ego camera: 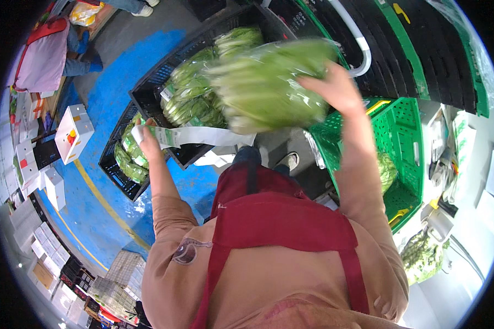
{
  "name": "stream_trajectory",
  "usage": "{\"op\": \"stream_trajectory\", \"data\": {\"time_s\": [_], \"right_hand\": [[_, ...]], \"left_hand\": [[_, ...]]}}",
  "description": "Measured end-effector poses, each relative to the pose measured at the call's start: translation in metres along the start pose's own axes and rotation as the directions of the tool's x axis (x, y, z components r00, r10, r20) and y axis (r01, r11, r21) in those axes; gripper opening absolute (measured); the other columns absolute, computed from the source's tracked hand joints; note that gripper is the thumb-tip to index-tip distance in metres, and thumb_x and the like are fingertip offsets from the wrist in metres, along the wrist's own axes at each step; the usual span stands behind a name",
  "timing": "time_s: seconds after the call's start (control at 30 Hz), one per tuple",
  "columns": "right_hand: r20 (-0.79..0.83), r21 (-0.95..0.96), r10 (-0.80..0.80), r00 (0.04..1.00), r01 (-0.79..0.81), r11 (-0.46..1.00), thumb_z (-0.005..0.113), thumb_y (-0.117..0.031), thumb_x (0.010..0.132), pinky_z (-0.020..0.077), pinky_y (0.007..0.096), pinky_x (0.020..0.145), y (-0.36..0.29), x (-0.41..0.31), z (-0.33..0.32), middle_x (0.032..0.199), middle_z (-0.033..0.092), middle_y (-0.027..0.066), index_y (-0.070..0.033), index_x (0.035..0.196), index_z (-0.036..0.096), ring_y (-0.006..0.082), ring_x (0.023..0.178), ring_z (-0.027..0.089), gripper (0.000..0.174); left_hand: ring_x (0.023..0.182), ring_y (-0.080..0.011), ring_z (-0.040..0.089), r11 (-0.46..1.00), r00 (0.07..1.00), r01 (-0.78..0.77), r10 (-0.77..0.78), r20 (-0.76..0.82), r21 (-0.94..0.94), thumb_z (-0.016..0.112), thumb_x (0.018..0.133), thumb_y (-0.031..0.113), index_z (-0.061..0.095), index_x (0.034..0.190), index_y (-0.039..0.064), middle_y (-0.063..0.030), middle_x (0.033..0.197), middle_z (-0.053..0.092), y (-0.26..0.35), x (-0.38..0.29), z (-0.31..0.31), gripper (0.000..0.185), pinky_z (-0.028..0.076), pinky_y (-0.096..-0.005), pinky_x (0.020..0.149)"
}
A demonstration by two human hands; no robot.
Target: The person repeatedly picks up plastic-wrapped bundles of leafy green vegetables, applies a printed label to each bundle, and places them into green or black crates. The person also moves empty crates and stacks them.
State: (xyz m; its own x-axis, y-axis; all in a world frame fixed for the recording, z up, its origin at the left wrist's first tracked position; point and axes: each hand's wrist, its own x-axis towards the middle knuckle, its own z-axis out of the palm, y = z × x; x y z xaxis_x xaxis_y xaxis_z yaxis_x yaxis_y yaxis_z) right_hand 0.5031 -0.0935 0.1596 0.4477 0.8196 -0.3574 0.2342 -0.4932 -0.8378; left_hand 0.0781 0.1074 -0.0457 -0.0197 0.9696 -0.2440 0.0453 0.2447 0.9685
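My right hand grips a clear plastic bag of leafy green vegetables, blurred and held above the right end of a black plastic crate. In that crate lie several more bagged greens, one with a white label showing. My left hand holds a strip of printed labels, which trails right across the crate's near side to below the bag. Under my left hand, a second, lower black crate holds several labelled bags of greens.
To my right stands a green perforated crate with a bag of greens inside. A bent grey pipe stands beyond it, before stacked black crates. White foam boxes rest on the blue floor. Another person is at far left.
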Motion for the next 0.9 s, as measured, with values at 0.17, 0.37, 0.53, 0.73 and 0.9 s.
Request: {"op": "stream_trajectory", "data": {"time_s": [0.17,0.37,0.53,0.73,0.9], "right_hand": [[-0.051,0.018,-0.281,0.958,0.283,0.959,0.068,-0.01,0.075,0.0451,0.0295,0.085,0.032,0.026,0.045,0.111,0.057,0.011,0.001,0.124,0.045,0.0179,0.102,0.054,0.055],[-0.406,0.412,0.065,0.911,0.119,0.903,0.064,-0.016,0.083,0.0489,0.0279,0.076,0.144,-0.117,-0.086,0.097,0.064,0.0076,0.0,0.112,0.057,0.0144,0.087,0.061,0.033],[-0.876,0.253,0.428,0.223,-0.543,0.8,0.067,-0.036,0.074,0.0472,0.0315,0.08,0.381,-0.286,-0.18,0.101,0.064,0.0158,0.004,0.108,0.058,0.0232,0.09,0.062,0.053],[-0.619,0.628,0.779,0.1,-0.532,0.568,0.069,-0.048,0.07,0.0452,0.0322,0.085,0.465,-0.334,-0.145,0.099,0.065,0.0154,-0.002,0.105,0.064,0.0219,0.095,0.061,0.059],[-0.724,0.089,0.62,0.302,-0.851,0.518,0.069,-0.061,0.06,0.0417,0.0376,0.093,0.435,-0.294,-0.13,0.118,0.056,0.0183,-0.001,0.119,0.053,0.0292,0.112,0.052,0.086]], "left_hand": [[0.101,-0.0227,0.055,0.999,0.998,0.016,-0.019,0.065,0.046,0.038,0.091,0.012,0.032,0.134,0.005,-0.0152,0.113,0.056,0.026,-0.014,0.016,0.044,0.043,-0.0339,0.086],[0.107,-0.0257,0.053,0.973,0.918,0.219,-0.233,0.321,0.079,0.038,0.088,0.008,0.035,0.133,0.007,-0.0141,0.117,0.055,0.048,-0.086,0.09,0.046,0.043,-0.037,0.089],[0.09,-0.0197,0.054,0.974,0.703,0.03,-0.179,0.689,0.223,0.042,0.082,0.001,0.031,0.134,0.0,-0.0129,0.1,0.058,0.076,-0.185,0.162,0.053,0.043,-0.0309,0.082],[0.082,-0.0144,0.053,0.967,0.483,-0.137,-0.126,0.867,0.217,0.049,0.076,-0.002,0.027,0.135,-0.002,-0.0094,0.094,0.057,0.098,-0.299,0.209,0.063,0.045,-0.0264,0.075],[0.081,-0.0147,0.054,0.928,0.397,-0.34,-0.001,0.918,0.149,0.057,0.072,-0.001,0.031,0.133,-0.003,-0.0071,0.092,0.056,0.095,-0.356,0.252,0.066,0.045,-0.0274,0.076]]}}
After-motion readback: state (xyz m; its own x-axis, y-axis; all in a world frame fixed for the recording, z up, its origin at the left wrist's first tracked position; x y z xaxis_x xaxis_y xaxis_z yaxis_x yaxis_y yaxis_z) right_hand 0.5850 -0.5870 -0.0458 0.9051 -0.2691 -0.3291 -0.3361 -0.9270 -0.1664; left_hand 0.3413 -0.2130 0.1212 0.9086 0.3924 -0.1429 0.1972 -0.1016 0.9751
